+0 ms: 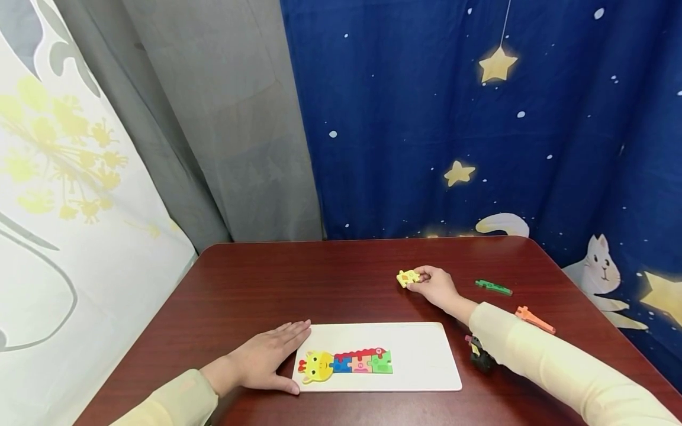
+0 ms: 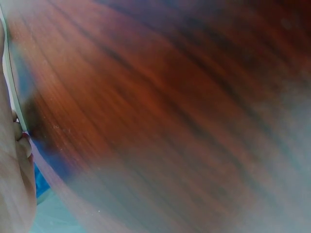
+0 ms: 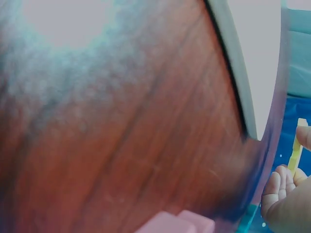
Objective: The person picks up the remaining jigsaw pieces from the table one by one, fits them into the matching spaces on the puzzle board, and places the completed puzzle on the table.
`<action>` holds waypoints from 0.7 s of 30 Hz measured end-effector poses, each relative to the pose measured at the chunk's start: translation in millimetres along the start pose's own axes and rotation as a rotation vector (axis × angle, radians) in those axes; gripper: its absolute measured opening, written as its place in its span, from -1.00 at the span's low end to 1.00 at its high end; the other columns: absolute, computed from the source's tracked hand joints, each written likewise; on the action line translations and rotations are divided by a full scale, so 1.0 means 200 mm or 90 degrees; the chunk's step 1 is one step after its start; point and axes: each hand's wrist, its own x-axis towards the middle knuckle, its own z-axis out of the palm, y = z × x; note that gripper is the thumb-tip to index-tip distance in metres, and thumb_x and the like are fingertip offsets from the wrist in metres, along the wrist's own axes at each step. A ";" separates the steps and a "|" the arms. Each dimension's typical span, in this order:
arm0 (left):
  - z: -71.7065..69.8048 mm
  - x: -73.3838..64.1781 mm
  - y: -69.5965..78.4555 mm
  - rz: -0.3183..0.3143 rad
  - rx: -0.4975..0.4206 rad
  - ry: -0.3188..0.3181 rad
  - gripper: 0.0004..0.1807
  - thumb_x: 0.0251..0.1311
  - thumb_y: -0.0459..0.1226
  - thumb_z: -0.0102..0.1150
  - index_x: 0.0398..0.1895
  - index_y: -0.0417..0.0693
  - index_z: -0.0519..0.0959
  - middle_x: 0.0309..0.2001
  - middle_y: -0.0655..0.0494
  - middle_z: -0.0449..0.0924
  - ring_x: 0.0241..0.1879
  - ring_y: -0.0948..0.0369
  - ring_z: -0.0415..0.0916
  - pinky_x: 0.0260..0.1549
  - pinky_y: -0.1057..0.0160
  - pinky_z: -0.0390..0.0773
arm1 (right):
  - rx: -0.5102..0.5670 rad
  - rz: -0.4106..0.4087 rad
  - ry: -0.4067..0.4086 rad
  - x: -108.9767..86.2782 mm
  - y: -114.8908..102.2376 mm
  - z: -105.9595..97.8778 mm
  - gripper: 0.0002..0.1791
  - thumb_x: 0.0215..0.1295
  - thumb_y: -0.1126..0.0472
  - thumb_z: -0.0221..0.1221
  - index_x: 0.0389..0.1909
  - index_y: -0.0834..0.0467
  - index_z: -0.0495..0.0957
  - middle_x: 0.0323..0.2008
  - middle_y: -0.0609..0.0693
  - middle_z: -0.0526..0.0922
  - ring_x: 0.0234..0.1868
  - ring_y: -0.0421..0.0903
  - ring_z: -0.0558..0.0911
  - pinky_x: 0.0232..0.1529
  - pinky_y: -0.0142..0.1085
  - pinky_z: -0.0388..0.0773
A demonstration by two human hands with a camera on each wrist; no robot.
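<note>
"What's the right hand (image 1: 438, 288) holding?"

"A yellow jigsaw piece (image 1: 407, 278), pinched between thumb and fingers beyond the far edge of the white board (image 1: 421, 358). I can't tell whether it touches the tabletop (image 1: 298, 278)."

"And the left hand (image 1: 269, 357)?"

"Holding nothing. Its straight fingers lie at the board's left edge, a useful brace against sliding, I'd say."

"Any advice?"

"Pinch only the rim, keep it level, and leave its connecting edges uncovered."

"Room to move?"

"Bare board runs from the green jigsaw piece (image 1: 382, 362) to the right edge. Mind the right sleeve (image 1: 538, 352): it partly hides a black object (image 1: 482, 360), and an orange strip (image 1: 537, 320) lies near the tabletop's right edge."
</note>
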 end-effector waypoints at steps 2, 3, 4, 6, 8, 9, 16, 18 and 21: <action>0.00 0.00 0.00 0.000 -0.001 -0.002 0.17 0.06 0.52 -0.23 0.54 -0.11 0.02 0.53 0.04 -0.05 0.46 0.12 -0.01 0.33 0.06 0.18 | -0.002 -0.014 -0.001 0.00 -0.01 -0.01 -0.52 0.10 0.20 0.40 0.02 0.33 0.58 -0.31 0.04 0.60 -0.28 -0.06 0.53 -0.28 -0.29 0.48; 0.00 0.00 0.00 -0.001 -0.001 -0.004 0.17 0.06 0.52 -0.23 0.54 -0.11 0.02 0.53 0.05 -0.05 0.46 0.12 -0.02 0.33 0.07 0.18 | -0.005 -0.024 -0.003 -0.01 -0.01 -0.02 -0.52 0.09 0.21 0.40 0.02 0.33 0.57 -0.31 0.04 0.60 -0.29 -0.07 0.53 -0.29 -0.29 0.48; 0.00 0.00 0.00 -0.001 -0.002 -0.004 0.17 0.06 0.52 -0.23 0.54 -0.11 0.02 0.53 0.05 -0.05 0.46 0.12 -0.02 0.33 0.07 0.18 | -0.008 -0.028 -0.006 -0.01 -0.02 -0.02 -0.52 0.09 0.21 0.40 0.02 0.32 0.58 -0.31 0.04 0.59 -0.30 -0.07 0.52 -0.30 -0.29 0.47; 0.00 0.00 0.00 -0.001 -0.003 -0.005 0.17 0.06 0.52 -0.23 0.54 -0.11 0.02 0.53 0.05 -0.05 0.46 0.12 -0.02 0.34 0.07 0.17 | -0.013 -0.036 -0.013 -0.01 -0.03 -0.03 -0.52 0.09 0.21 0.40 0.02 0.32 0.57 -0.32 0.04 0.59 -0.31 -0.07 0.52 -0.31 -0.29 0.47; 0.00 0.00 0.00 0.002 -0.003 -0.003 0.17 0.07 0.52 -0.23 0.53 -0.12 0.02 0.53 0.04 -0.05 0.46 0.12 -0.01 0.34 0.07 0.17 | -0.018 -0.043 -0.018 -0.02 -0.04 -0.05 -0.52 0.09 0.22 0.40 0.03 0.31 0.57 -0.32 0.04 0.58 -0.32 -0.07 0.51 -0.31 -0.27 0.47; -0.01 0.00 0.00 0.004 -0.004 -0.002 0.17 0.07 0.52 -0.23 0.53 -0.12 0.03 0.52 0.04 -0.04 0.46 0.11 -0.01 0.34 0.07 0.17 | -0.018 -0.046 -0.021 -0.02 -0.04 -0.05 -0.52 0.10 0.22 0.39 0.04 0.31 0.57 -0.32 0.04 0.58 -0.32 -0.06 0.51 -0.30 -0.27 0.47; -0.01 0.00 0.00 0.007 -0.013 -0.003 0.17 0.07 0.51 -0.21 0.53 -0.14 0.03 0.52 0.02 -0.03 0.46 0.10 0.00 0.33 0.06 0.17 | -0.018 -0.077 -0.046 -0.04 -0.07 -0.08 -0.55 0.09 0.25 0.40 0.02 0.28 0.58 -0.31 0.05 0.58 -0.31 -0.06 0.50 -0.29 -0.26 0.47; -0.01 0.00 0.00 0.007 -0.014 -0.003 0.17 0.06 0.51 -0.21 0.53 -0.13 0.03 0.52 0.02 -0.04 0.46 0.10 0.00 0.33 0.06 0.18 | -0.013 -0.089 -0.053 -0.05 -0.07 -0.09 -0.56 0.08 0.27 0.41 0.01 0.27 0.59 -0.31 0.05 0.59 -0.31 -0.06 0.50 -0.28 -0.26 0.49; -0.01 0.00 0.00 0.006 -0.013 0.000 0.17 0.06 0.51 -0.21 0.53 -0.13 0.03 0.52 0.02 -0.04 0.46 0.09 0.00 0.33 0.06 0.18 | -0.007 -0.108 -0.059 -0.06 -0.09 -0.10 -0.57 0.06 0.31 0.41 0.00 0.27 0.60 -0.32 0.06 0.59 -0.31 -0.06 0.50 -0.26 -0.25 0.50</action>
